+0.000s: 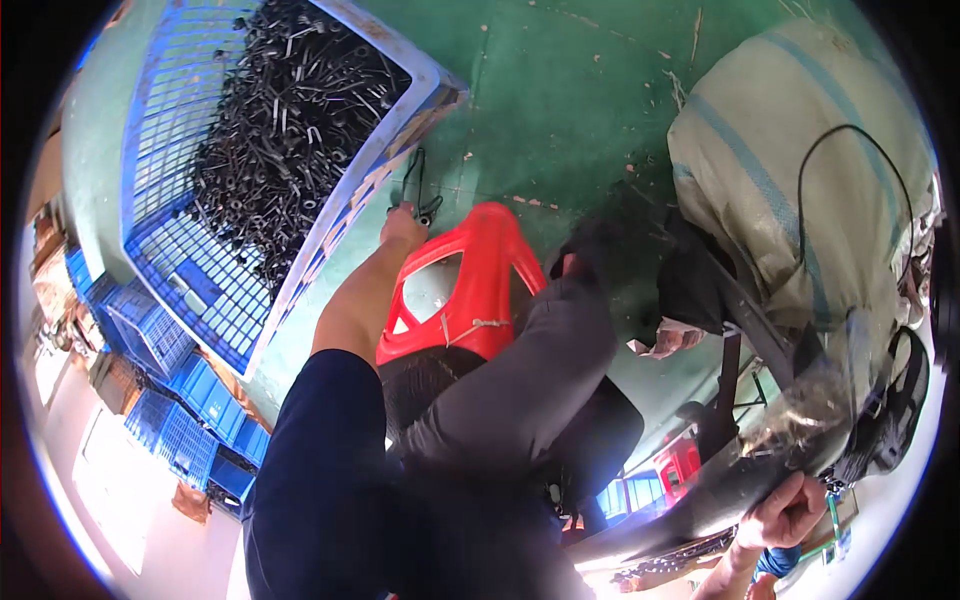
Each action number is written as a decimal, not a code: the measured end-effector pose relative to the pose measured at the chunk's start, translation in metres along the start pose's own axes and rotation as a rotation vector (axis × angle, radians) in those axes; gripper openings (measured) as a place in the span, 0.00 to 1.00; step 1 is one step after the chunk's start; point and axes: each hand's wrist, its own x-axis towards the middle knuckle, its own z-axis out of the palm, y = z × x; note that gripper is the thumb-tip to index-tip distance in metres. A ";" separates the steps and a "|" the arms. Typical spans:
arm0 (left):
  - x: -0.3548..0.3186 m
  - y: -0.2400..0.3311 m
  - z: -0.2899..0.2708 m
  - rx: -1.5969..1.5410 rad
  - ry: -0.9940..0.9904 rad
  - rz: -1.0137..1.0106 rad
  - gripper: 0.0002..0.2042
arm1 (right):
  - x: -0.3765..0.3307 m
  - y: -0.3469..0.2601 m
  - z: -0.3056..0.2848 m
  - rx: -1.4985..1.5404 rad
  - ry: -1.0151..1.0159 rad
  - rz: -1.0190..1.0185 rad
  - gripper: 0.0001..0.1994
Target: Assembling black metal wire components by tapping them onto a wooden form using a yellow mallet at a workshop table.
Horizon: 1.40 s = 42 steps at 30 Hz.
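Note:
My left hand (402,228) reaches down past the red plastic stool (478,250), low over the green floor. Its fingers are closed at some thin black looped pieces (425,205), partly hidden by the hand. Left of that arm stands a blue mesh crate (425,85) with a heap of small black parts with ringed ends (290,140). At the lower right, my right hand (785,515) is curled at the edge of a grey surface (690,520) with clear plastic on it. What its fingers hold, if anything, is hidden.
A large pale woven sack (760,150) with blue stripes stands at the right, a thin black cord (850,130) across it. Stacked blue crates (165,340) line the left side. My grey-trousered leg (540,370) lies beside the stool. A smaller red stool (680,465) stands farther off.

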 end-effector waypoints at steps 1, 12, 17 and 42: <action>0.008 0.005 0.006 -0.002 -0.012 -0.025 0.34 | -0.003 0.002 -0.004 -0.058 -0.013 -0.036 0.03; 0.086 0.026 0.051 0.217 -0.146 0.032 0.37 | 0.014 0.040 0.060 -0.120 -0.139 -0.018 0.04; 0.103 0.035 0.060 0.309 -0.150 -0.068 0.35 | 0.004 0.052 0.069 -0.152 -0.167 0.031 0.04; 0.004 0.066 -0.039 0.111 0.039 0.737 0.13 | 0.000 0.002 -0.008 -0.124 0.024 0.027 0.05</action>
